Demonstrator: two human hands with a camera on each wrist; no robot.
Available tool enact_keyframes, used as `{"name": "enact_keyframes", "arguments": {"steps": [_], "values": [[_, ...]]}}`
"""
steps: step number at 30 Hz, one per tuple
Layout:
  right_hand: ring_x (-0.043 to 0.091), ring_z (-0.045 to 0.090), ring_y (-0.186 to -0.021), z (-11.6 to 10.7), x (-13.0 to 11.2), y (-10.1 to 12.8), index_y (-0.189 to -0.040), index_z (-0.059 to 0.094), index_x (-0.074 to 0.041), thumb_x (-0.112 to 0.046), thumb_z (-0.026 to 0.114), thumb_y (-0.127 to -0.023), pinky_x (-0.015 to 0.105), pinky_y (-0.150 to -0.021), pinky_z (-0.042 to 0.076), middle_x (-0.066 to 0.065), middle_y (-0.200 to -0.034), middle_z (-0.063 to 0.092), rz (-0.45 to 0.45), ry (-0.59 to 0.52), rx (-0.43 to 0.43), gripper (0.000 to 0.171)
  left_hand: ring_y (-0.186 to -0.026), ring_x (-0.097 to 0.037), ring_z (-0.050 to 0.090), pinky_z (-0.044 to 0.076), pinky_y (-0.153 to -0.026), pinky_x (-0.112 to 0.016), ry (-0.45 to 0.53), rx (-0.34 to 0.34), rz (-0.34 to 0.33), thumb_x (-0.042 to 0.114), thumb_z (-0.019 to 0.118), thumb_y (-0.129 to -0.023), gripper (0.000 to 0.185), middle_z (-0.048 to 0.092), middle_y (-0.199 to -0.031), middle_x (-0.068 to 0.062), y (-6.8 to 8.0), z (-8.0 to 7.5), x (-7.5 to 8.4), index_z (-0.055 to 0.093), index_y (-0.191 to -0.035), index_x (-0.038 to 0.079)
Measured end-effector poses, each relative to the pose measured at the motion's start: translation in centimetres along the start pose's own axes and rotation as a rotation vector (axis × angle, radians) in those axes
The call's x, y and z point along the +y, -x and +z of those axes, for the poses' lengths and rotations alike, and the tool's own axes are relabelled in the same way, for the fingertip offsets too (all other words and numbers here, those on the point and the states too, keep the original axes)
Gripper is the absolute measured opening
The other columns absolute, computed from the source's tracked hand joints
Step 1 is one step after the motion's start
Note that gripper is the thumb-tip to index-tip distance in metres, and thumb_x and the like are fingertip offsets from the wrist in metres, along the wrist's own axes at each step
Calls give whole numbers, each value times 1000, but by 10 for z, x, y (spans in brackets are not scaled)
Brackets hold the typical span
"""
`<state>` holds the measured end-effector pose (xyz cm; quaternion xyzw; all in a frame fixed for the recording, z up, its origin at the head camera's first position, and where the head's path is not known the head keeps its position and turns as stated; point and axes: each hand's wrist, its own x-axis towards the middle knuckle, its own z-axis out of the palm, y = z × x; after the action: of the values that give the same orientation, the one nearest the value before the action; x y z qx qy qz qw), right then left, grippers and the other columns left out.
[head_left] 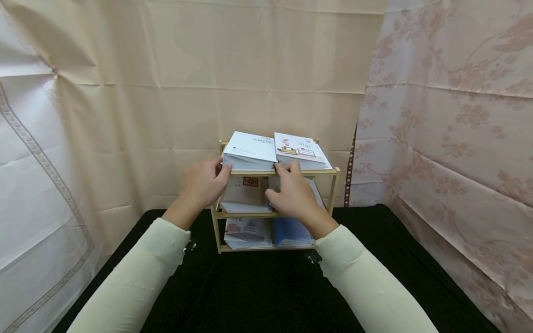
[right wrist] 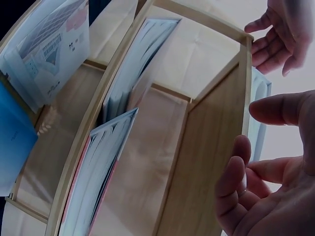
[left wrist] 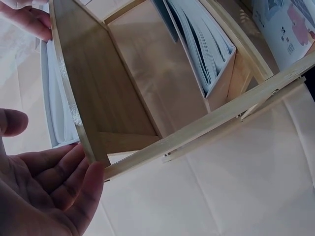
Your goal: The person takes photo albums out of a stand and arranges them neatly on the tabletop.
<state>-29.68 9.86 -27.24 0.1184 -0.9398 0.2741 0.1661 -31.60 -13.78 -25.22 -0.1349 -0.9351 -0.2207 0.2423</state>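
Observation:
On the wooden rack's top shelf lie two books side by side. The left white-covered book (head_left: 251,147) has its page block facing the front. My left hand (head_left: 204,182) touches its left front corner, the thumb standing apart from the fingers in the left wrist view. My right hand (head_left: 297,192) is at the book's right front corner, beside the gap between both books; its fingers are bent in the right wrist view, with nothing visibly pinched. The right-hand book (head_left: 297,147), with a coloured picture on its cover, lies next to it.
The small wooden rack (head_left: 336,185) stands on a black cloth (head_left: 258,286). Its middle shelf holds a brown-covered book (head_left: 245,192) and others; below are a patterned book (head_left: 247,231) and a blue book (head_left: 293,232). Beige curtains (head_left: 250,60) hang behind.

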Motion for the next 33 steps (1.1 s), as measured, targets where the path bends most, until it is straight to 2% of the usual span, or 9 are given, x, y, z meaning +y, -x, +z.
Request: {"name": "enact_keyframes", "arguments": {"steps": [8, 15, 19, 26, 33], "values": [[21, 43, -65, 1, 1, 2, -162, 36, -17, -30, 65, -92, 33, -57, 41, 5, -133, 37, -16, 1, 23, 77, -106, -31, 68, 52, -88, -51, 13, -19, -6, 47, 41, -106, 53, 74, -120, -8, 0, -2, 1, 64, -138, 12], [20, 42, -68, -2, 2, 2, -160, 38, -14, -27, 66, -92, 32, -59, 39, 7, -133, 37, -58, -24, 34, 75, -89, -26, 65, 50, -76, -43, 63, -11, 15, 45, 45, -106, 42, 74, -107, -5, 0, -7, 2, 70, -120, 15], [19, 43, -70, 0, 3, 4, -160, 38, -12, -24, 67, -93, 32, -60, 39, 8, -134, 37, -88, -37, 26, 74, -87, -26, 64, 50, -74, -41, 85, -10, 13, 44, 48, -105, 40, 74, -106, -6, 4, -8, 1, 70, -119, 15], [17, 50, -75, 0, 4, 7, -157, 43, -11, -21, 66, -91, 31, -66, 44, 9, -139, 40, -122, -49, 42, 71, -110, -31, 69, 55, -90, -51, 103, -6, 5, 43, 50, -105, 51, 74, -125, -10, 11, -8, -1, 63, -141, 10], [16, 53, -75, 0, 8, 9, -155, 48, -14, -18, 63, -93, 32, -66, 47, 8, -149, 40, -115, -152, 51, 64, -115, -34, 68, 54, -93, -54, 94, 21, 11, 41, 53, -103, 50, 72, -130, -11, 13, -7, -2, 63, -141, 9]]}}
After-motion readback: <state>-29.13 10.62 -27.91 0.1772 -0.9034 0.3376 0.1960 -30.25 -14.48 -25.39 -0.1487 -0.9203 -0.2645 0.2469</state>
